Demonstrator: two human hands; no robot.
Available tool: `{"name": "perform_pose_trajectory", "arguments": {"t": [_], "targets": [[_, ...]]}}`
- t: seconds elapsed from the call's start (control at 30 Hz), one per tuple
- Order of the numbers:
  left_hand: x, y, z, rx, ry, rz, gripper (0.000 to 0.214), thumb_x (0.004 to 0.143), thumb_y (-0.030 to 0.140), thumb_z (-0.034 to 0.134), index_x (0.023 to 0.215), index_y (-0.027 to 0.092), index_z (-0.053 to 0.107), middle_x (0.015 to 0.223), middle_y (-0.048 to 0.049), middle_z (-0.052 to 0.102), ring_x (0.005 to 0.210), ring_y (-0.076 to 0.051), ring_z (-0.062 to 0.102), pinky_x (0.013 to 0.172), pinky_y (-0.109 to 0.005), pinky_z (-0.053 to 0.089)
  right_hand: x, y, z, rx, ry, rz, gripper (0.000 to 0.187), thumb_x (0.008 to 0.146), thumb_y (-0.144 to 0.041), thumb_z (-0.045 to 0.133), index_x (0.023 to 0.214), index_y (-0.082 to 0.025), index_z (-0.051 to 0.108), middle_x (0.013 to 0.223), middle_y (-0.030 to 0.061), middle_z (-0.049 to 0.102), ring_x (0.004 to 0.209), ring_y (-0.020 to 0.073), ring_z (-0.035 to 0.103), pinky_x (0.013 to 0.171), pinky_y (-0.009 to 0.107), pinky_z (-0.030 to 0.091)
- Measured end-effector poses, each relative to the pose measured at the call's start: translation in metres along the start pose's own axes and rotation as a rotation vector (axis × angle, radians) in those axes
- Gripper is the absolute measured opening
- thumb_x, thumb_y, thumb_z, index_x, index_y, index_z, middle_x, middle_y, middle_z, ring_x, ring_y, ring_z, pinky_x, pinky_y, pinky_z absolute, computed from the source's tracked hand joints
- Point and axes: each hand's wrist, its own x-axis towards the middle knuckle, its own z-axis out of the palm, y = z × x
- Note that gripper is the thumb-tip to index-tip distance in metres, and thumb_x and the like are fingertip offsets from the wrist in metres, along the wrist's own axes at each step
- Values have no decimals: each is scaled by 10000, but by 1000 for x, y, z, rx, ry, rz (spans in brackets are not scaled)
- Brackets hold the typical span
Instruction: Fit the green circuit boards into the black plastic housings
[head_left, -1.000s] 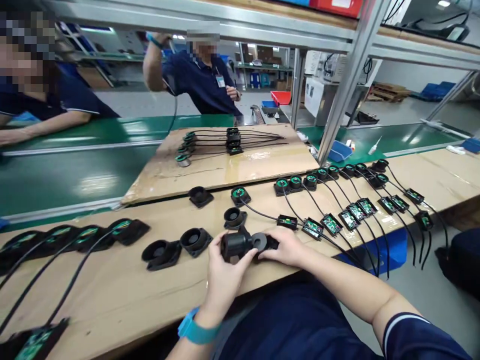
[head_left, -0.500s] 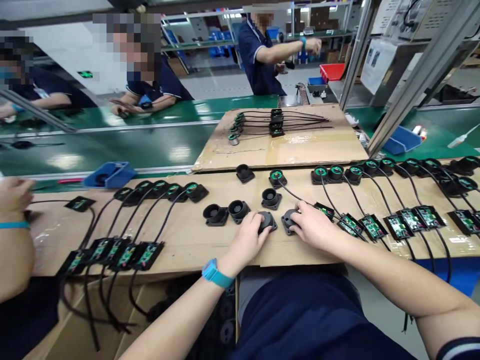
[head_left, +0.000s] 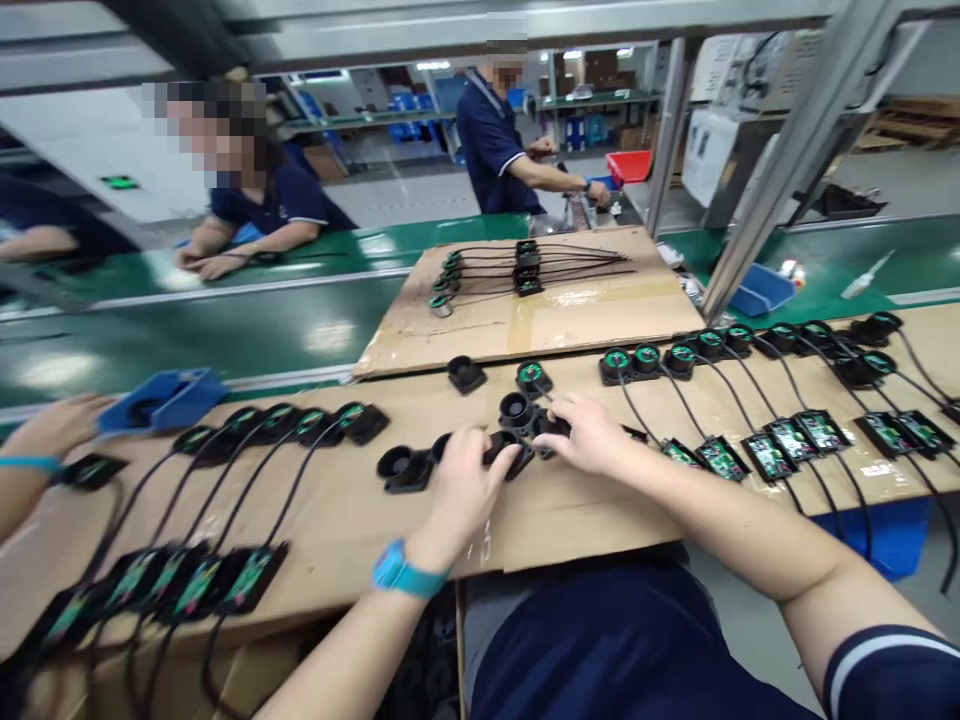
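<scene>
My left hand [head_left: 466, 480] is closed around a black round housing [head_left: 513, 456] at the near middle of the cardboard, thumb and fingers on its rim. Close on its right, my right hand [head_left: 589, 434] has its fingers bent onto another black housing, mostly hidden beneath them. Beside my left hand stands an open black housing [head_left: 403, 467], and one more is partly covered by the fingers. Behind my hands sit a black housing [head_left: 515, 408] and a housing with a green ring-shaped board [head_left: 533, 376]. Farther back is another black housing [head_left: 466, 373].
Several wired housings with green circuit boards [head_left: 787, 438] line the right side; similar ones [head_left: 199, 585] lie left. A raised cardboard sheet [head_left: 585, 325] holds more wired parts. A co-worker's hand [head_left: 56, 435] is near a blue bin [head_left: 161, 400]. A metal post [head_left: 795, 150] rises at right.
My hands have come closer together, the right one moving left with its housing. The camera view has shifted. At the back, a co-worker's arm has lowered; the left co-worker's hand moved toward the blue bin.
</scene>
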Motion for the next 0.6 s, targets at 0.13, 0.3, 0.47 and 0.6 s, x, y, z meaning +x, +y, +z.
{"name": "perform_pose_trajectory", "arguments": {"t": [0.13, 0.3, 0.47, 0.6], "targets": [[2, 47, 14, -91, 181, 298, 89, 958, 244, 592, 923, 189, 532, 1143, -150, 613, 1132, -300, 598, 982, -477, 490, -38, 1, 9, 1118, -77, 430, 562, 874, -748, 590, 902, -186, 587, 807, 11, 633, 648, 128, 567, 601, 254, 487], [24, 120, 51, -151, 33, 443, 247, 942, 256, 641, 1162, 160, 590, 1442, -229, 508, 1368, -375, 490, 1067, -550, 487, -68, 25, -16, 1725, 12, 612, 422, 957, -587, 597, 949, -165, 607, 804, 28, 665, 664, 122, 635, 543, 194, 483], [28, 133, 47, -317, 39, 484, 500, 915, 249, 683, 1375, 175, 503, 1519, -224, 468, 1414, -351, 487, 1087, -529, 522, -65, 81, -145, 1360, 421, 568, 291, 936, -436, 688, 902, -163, 593, 859, 68, 712, 597, 105, 613, 420, 152, 375], [-11, 66, 26, -306, 37, 347, 376, 889, 185, 658, 1247, 270, 581, 1385, -140, 609, 1224, -296, 652, 928, -457, 627, -30, 115, -263, 666, 905, 485, 256, 954, -379, 687, 916, -133, 630, 843, 59, 691, 621, 118, 610, 471, 197, 456]]}}
